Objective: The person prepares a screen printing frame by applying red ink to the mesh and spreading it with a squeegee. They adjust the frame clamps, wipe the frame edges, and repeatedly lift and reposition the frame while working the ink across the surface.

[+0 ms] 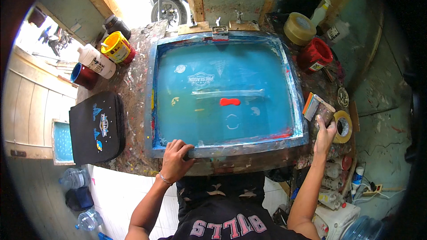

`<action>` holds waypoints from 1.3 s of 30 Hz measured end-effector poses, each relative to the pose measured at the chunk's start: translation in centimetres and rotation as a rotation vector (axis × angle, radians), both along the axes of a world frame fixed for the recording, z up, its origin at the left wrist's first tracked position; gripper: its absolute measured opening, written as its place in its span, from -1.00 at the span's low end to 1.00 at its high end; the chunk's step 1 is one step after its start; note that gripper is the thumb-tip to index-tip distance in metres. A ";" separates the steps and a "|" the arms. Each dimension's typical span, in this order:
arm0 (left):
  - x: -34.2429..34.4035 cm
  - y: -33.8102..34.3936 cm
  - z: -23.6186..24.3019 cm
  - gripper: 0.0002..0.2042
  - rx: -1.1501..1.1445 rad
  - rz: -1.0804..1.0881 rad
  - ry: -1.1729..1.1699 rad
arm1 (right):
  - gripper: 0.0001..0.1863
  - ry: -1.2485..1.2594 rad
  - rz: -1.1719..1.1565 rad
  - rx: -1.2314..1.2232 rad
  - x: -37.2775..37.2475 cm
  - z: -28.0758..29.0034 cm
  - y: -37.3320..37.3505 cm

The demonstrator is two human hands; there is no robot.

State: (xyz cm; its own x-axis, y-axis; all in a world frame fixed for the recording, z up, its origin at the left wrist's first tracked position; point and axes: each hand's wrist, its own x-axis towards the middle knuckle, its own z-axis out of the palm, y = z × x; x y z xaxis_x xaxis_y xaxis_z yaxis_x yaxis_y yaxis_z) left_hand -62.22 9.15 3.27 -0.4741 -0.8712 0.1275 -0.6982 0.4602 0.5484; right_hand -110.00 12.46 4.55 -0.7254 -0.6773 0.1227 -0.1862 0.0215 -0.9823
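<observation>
A printing screen with a blue frame [232,148] lies on the paint-stained bench, held in a metal clamp [220,33] at its back. Its teal mesh [267,115] shows faint pale designs and a clear tape strip, with a blob of red ink [230,102] near the middle. My left hand [177,159] grips the frame's front edge left of centre, fingers curled over it. At the screen's right, my right hand [324,131] is closed on a squeegee [323,109] with an orange-edged blade, raised beside a roll of yellowish tape [342,127].
Bottles and paint tubs [118,49] stand at the back left, above a stack of black printed fabric pieces [86,138]. A red tub [314,54], packing tape [297,30] and spray bottle sit back right. Water jugs flank the bench below. A motorbike stands beyond the doorway.
</observation>
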 end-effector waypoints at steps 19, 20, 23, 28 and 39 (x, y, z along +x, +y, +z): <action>0.3 -3.9 2.3 -0.66 0.033 0.029 0.077 | -0.57 0.988 -0.026 0.275 -4.2 -2.5 -5.3; 0.1 -4.9 2.5 -0.66 0.028 0.058 0.082 | -0.56 0.989 0.003 0.286 -4.6 -3.2 -5.7; 0.0 -7.3 3.1 -0.72 -0.058 0.097 0.125 | -0.47 1.009 0.047 0.357 -5.6 -4.6 -6.1; 3.0 -10.0 2.8 -0.72 -0.112 0.286 0.146 | -0.45 0.904 0.174 0.463 -5.8 -3.7 -4.7; 8.2 -7.2 -2.2 -0.20 0.129 0.450 0.139 | -0.77 0.847 0.456 0.087 4.8 5.1 -21.2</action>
State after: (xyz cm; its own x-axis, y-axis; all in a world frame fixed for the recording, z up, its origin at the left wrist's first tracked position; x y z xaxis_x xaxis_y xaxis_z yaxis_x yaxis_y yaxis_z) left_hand -53.99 1.96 1.10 -0.0331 -0.9986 0.0401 -0.7281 0.0516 0.6835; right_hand -105.22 -8.69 9.67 -0.0841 -0.9035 0.4202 -0.8405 -0.1622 -0.5170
